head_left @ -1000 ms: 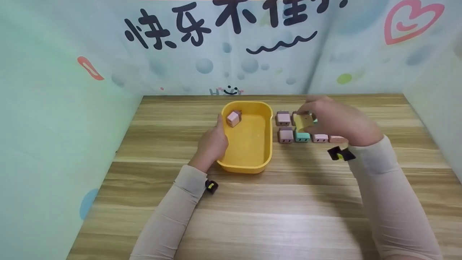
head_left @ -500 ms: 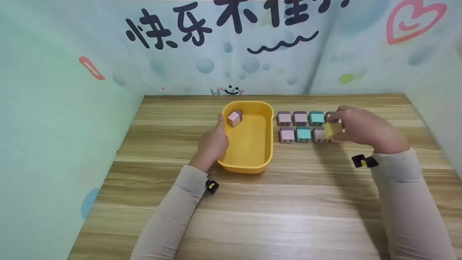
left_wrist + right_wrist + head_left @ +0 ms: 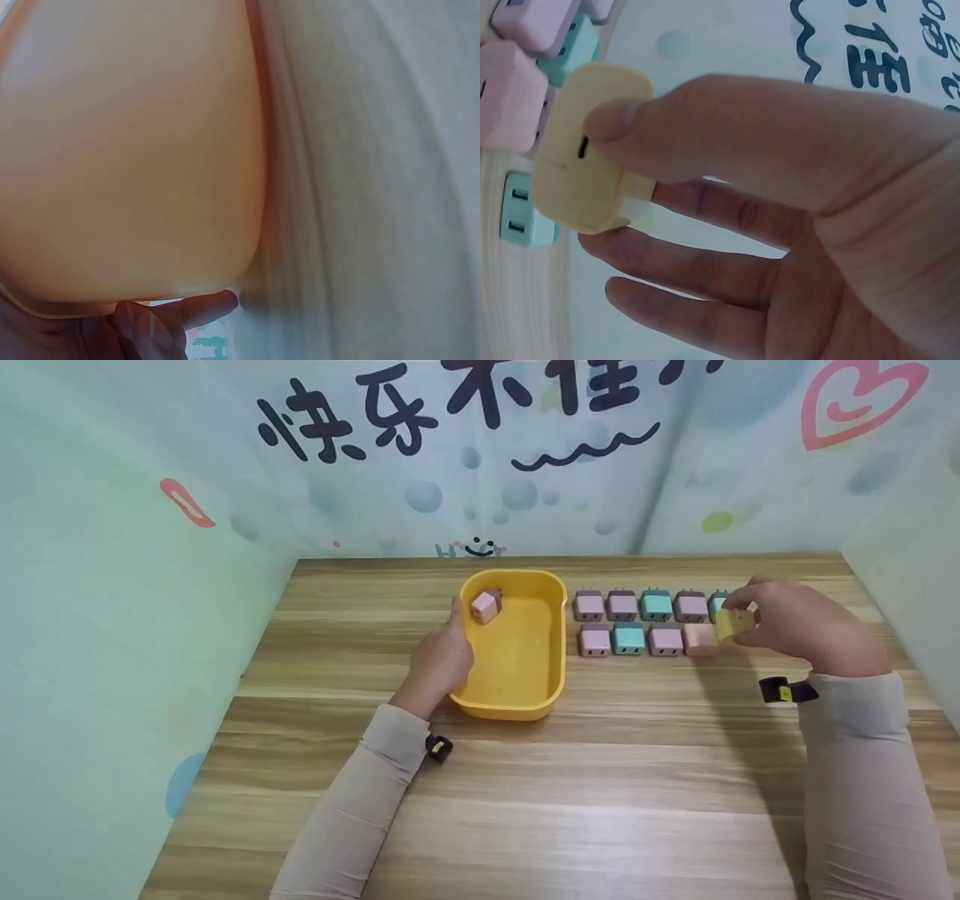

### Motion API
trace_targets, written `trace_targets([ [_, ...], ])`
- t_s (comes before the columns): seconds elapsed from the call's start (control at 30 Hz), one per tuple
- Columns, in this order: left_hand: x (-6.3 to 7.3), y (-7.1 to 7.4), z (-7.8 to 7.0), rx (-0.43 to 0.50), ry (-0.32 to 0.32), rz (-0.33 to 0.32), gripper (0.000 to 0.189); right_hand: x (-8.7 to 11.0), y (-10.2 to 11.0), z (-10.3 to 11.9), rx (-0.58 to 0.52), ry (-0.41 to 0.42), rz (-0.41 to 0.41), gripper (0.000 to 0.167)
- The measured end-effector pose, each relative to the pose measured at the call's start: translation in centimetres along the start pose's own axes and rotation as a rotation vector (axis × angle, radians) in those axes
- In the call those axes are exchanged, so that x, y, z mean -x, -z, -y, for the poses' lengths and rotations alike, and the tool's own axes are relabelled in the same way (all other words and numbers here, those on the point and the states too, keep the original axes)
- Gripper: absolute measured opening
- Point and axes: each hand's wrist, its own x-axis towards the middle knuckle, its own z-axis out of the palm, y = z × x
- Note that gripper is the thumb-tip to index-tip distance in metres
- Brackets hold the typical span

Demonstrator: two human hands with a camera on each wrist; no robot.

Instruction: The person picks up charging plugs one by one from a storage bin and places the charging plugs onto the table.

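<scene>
My right hand (image 3: 806, 622) pinches a yellow wall charger (image 3: 733, 625) between thumb and fingers, at the right end of the two rows of chargers. In the right wrist view the thumb lies on the face of the yellow charger (image 3: 570, 169), beside its dark port slot. My left hand (image 3: 441, 654) grips the left side of a yellow plastic tray (image 3: 514, 712), thumb up at the rim. The left wrist view shows fingers (image 3: 202, 307) against the tray's outer wall (image 3: 142, 165). Inside the tray, at its far left corner, lies a pink charger (image 3: 485, 606) with prongs.
Right of the tray, two rows of chargers stand on the wooden table (image 3: 525, 795). They include a mauve charger (image 3: 589, 606), a teal charger (image 3: 628, 639) and a peach charger (image 3: 700, 640). A printed curtain (image 3: 375, 510) hangs behind the table.
My right hand has moved right along the rows with the yellow charger, uncovering more of the chargers. My left hand and the tray have stayed in place.
</scene>
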Motion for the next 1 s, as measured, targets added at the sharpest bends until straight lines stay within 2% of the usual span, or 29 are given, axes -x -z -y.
trace_targets([
  [0.23,0.0,0.0,0.3,-0.006,0.007,-0.001,0.070,-0.6,-0.7,-1.5,-0.012,-0.046,0.028,0.047],
  [0.47,-0.2,0.2,0.2,-0.025,-0.022,-0.020,0.071,-1.0,-1.0,-3.2,0.018,0.036,0.010,0.043],
  [0.77,-0.3,0.2,0.0,0.005,0.001,0.003,0.070,-1.9,-2.1,-3.9,-0.030,-0.022,0.067,0.043],
  [1.0,-0.3,-0.1,0.0,-0.006,0.007,0.004,0.070,-2.2,-2.5,-4.4,-0.034,-0.028,0.072,0.044],
])
